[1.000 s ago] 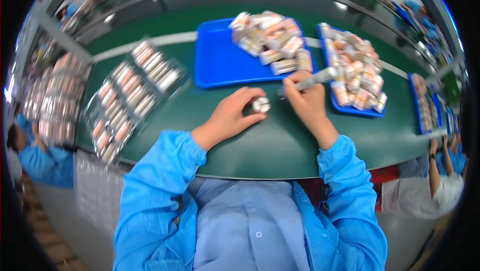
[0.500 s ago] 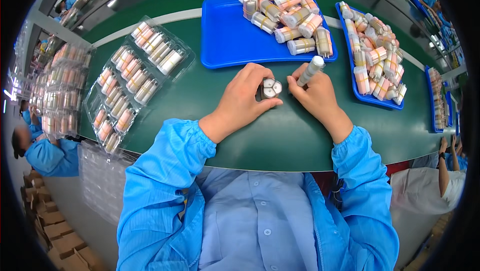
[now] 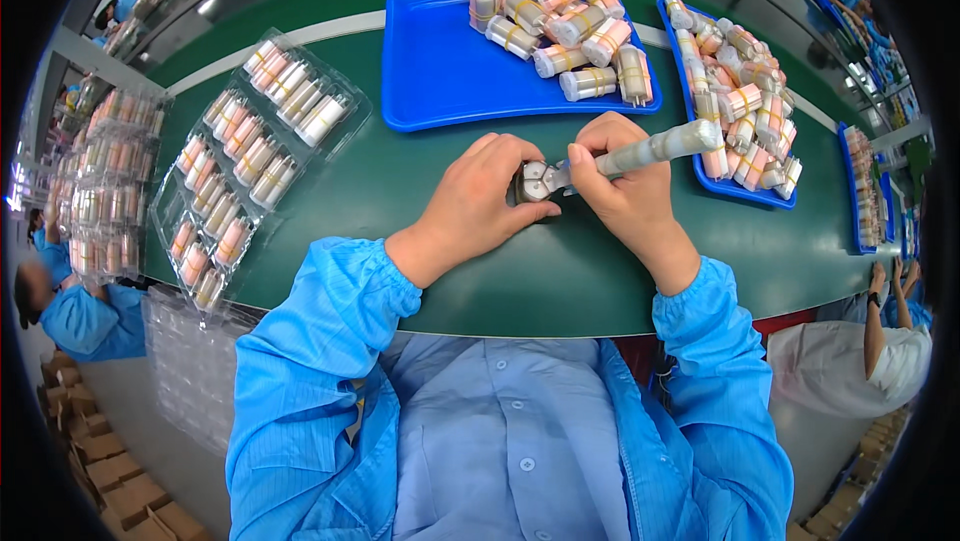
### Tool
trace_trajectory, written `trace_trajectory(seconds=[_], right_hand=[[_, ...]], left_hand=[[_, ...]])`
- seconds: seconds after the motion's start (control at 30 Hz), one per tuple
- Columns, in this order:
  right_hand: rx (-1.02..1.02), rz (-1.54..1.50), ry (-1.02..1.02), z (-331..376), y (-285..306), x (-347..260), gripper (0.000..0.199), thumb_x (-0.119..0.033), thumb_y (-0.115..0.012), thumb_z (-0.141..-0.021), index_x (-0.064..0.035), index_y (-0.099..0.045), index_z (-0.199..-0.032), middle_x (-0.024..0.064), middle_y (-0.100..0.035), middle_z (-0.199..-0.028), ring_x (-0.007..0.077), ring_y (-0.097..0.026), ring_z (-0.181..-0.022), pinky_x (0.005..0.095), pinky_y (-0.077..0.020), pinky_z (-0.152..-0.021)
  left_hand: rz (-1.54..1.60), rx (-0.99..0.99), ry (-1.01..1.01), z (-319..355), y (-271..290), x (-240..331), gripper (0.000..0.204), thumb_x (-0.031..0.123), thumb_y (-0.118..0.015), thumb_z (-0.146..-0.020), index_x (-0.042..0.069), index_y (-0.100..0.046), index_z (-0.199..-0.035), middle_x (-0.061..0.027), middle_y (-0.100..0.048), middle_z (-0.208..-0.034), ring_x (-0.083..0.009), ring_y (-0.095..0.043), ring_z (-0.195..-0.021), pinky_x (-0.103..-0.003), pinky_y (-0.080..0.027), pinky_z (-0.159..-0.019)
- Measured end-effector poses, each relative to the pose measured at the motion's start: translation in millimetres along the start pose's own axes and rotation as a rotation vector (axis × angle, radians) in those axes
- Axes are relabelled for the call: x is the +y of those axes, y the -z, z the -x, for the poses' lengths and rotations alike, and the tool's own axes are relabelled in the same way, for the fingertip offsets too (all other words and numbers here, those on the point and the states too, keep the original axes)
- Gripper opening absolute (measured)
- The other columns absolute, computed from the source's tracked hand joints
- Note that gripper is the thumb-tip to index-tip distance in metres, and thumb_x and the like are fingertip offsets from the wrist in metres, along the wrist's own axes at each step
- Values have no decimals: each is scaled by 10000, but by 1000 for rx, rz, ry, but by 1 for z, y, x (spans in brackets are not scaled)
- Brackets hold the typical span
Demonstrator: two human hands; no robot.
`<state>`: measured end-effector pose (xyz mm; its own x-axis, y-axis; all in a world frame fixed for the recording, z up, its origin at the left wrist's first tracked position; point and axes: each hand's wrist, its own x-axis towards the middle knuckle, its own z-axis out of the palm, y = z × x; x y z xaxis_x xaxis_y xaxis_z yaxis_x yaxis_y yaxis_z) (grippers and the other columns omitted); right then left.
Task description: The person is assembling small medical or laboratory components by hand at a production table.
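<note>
Small metal part (image 3: 535,181) sits pinched in your left hand (image 3: 485,196), fingers curled on the green desk (image 3: 400,181). Your right hand (image 3: 625,191) grips a taped tool (image 3: 650,149), its tip touching the part.

This is a factory assembly line. A long green conveyor table (image 3: 420,191) carries blue trays (image 3: 440,71) heaped with identical small cylindrical parts (image 3: 560,16) and clear blister trays (image 3: 250,151) packed with them in rows. Other workers in matching blue smocks (image 3: 85,316) sit alongside, and cardboard boxes (image 3: 110,481) stand on the floor.
</note>
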<state>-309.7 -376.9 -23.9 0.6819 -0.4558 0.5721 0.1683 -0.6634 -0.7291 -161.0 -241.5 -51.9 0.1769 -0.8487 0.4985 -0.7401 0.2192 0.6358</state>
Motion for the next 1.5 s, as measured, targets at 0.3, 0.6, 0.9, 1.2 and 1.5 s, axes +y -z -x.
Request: trace_trajectory(seconds=[0.3,0.6,0.9,1.2,1.5], right_hand=[[-12,39,-52,7,-5,8,154,-69,-732,-869,-23,-608,-790,52,-593,-699,166,-560,-597,333,-429,-550],[83,-48,-64,6,-4,3,161,-69,-719,-880,-28,-605,-773,56,-599,-717,156,-559,-618,318,-433,-564],[41,-10,12,4,1,9,152,-61,-717,-878,-27,-604,-784,62,-594,-722,173,-555,-620,327,-433,-563],[-10,31,-72,7,-2,13,155,-81,-729,-878,-32,-599,-810,56,-600,-693,170,-589,-605,331,-442,-552],[111,-105,-74,3,5,6,155,-72,-729,-875,-31,-607,-790,54,-589,-756,158,-551,-664,317,-430,-595]], left_hand=[[-40,8,1,1,-1,4,510,198,-915,-697,52,-592,-1063,-97,-630,-967,-263,-614,-833,-364,-530,-693],[-62,54,-51,0,-3,8,505,70,-842,-747,40,-582,-1179,-127,-649,-1047,-277,-653,-896,-371,-544,-789],[222,-83,85,4,-7,6,743,-60,-675,-770,44,-365,-1437,-157,-661,-1161,-267,-670,-1037,-359,-525,-927],[-43,-2,-17,0,-6,15,716,21,-782,-761,44,-444,-1393,-145,-651,-1118,-282,-664,-1001,-377,-532,-887],[224,-63,98,4,-8,5,736,-43,-713,-773,53,-398,-1431,-157,-642,-1208,-268,-650,-1092,-361,-512,-966]])
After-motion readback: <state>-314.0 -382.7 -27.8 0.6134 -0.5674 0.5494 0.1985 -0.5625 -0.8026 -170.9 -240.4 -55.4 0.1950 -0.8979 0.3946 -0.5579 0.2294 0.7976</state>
